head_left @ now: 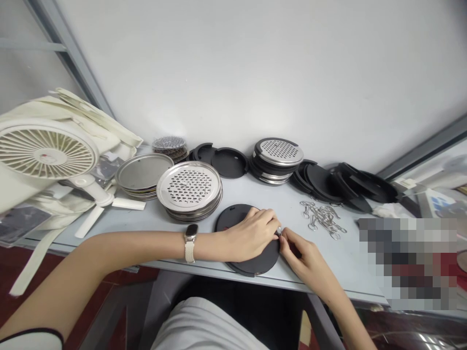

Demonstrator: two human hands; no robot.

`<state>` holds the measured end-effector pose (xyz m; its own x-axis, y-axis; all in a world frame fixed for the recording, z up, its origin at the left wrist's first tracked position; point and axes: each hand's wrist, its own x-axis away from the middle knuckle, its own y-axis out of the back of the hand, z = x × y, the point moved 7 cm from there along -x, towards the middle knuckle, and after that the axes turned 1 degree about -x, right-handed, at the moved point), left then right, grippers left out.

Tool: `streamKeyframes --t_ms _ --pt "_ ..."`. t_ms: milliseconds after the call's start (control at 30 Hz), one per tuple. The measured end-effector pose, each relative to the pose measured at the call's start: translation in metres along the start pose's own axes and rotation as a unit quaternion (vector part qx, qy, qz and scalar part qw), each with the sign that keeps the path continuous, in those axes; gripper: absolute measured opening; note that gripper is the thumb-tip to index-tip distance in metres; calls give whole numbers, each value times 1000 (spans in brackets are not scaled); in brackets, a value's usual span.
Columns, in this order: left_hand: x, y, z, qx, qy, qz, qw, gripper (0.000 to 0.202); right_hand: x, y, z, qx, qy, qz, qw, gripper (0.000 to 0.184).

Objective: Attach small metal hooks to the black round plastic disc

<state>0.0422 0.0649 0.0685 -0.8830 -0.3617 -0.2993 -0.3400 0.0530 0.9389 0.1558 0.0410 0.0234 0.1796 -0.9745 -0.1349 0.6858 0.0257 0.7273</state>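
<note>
A round black plastic disc (255, 264) lies flat on the table's front edge, with my left hand (248, 236) resting over it. The fingertips of my left hand and my right hand (302, 257) meet at the disc's right rim. Pinched there is a small metal piece (279, 232), mostly hidden by my fingers. A watch with a pale strap (190, 243) circles my left wrist. Much of the disc lies under my left hand.
Stacks of perforated steel grater discs (188, 185) and black rings (228, 162) line the pale grey table (292, 265) along the wall. A tangle of metal clips (323, 218) lies to the right. A cream fan (45, 155) stands at the left. A pixelated patch covers the right.
</note>
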Motion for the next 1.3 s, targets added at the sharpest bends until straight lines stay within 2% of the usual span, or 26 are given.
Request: streamKeyframes --t_ms 767,1300 --pt "0 7 0 7 14 -7 1000 18 0 1 -1 -8 -4 8 1000 32" --pt "0 5 0 15 10 -9 1000 18 0 0 -1 -17 -3 8 1000 27"
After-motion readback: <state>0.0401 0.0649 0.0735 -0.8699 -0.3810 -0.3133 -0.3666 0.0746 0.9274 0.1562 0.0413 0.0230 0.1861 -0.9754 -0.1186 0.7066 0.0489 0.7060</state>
